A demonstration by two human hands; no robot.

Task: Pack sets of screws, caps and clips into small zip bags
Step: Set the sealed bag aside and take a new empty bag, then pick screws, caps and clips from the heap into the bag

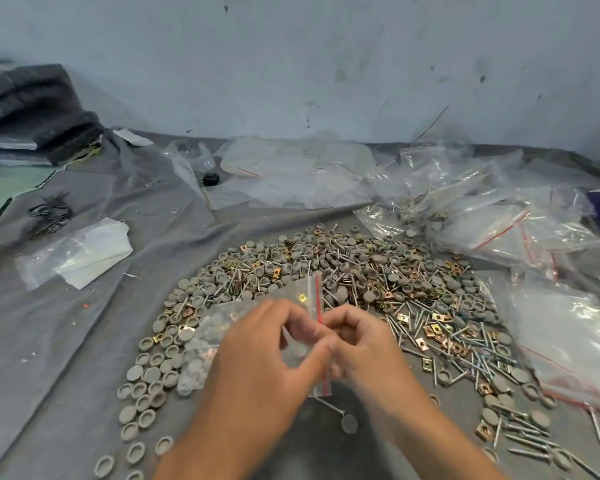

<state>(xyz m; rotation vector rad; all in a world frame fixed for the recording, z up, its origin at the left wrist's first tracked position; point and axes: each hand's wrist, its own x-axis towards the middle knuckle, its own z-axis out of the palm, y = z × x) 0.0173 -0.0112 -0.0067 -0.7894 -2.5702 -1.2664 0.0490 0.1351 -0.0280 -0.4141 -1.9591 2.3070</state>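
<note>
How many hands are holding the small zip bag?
2: the left hand and the right hand both pinch the small zip bag above the pile; none seems hidden.

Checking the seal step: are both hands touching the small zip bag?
Touching. The head view shows the left hand and right hand pinching the zip bag at its red strip.

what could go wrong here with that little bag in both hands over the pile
1. The small clear zip bag with a red strip is pinched by the left hand and right hand; if its mouth is unsealed, parts could drop out.
2. Anything dropped would probably vanish into the heap of grey round caps, brass clips and steel screws below.
</note>
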